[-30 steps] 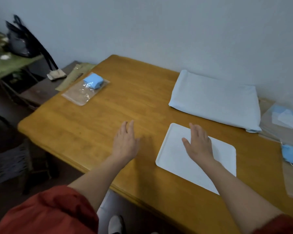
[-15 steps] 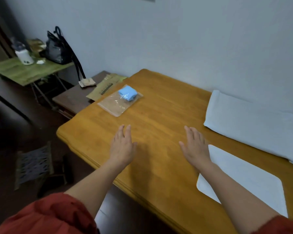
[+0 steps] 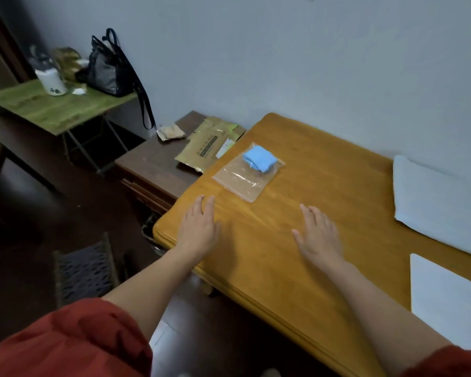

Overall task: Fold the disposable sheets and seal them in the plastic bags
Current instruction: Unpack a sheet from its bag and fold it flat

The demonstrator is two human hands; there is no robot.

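Table (image 3: 324,186) of orange-brown wood, long side against a pale wall.

Left hand (image 3: 199,227): palm down over the table's near-left corner, fingers straight and close together, thumb a little out. Grips nothing.

Right hand (image 3: 317,236): palm down over the middle of the table's near side, fingers straight and slightly fanned. Grips nothing either. Contact with the wood under either palm: cannot tell.

Clear plastic bag (image 3: 244,178): flat on the table towards its far-left corner, beyond both hands and apart from them. Folded blue sheet (image 3: 259,159): inside the bag, bunched at the end nearer the table's far edge. Seal closed or not: cannot tell.

Folded white sheets (image 3: 433,205): a flat stack on the table's right part, close to the wall side. White flat board (image 3: 446,295): on the table's near-right part, cut off by the frame.

Dark side table (image 3: 152,164): lower, just beside the table's left end. Brown flat packet (image 3: 210,144): on that side table, just beside the table's far-left corner. Small tan packet (image 3: 170,131): a little further left of the table.

Green folding table (image 3: 52,107): well apart from the table, to its left, bearing a black handbag (image 3: 108,69) and a white bottle (image 3: 51,81).

Red sleeves (image 3: 71,341): nearest the camera, below the table's near edge.
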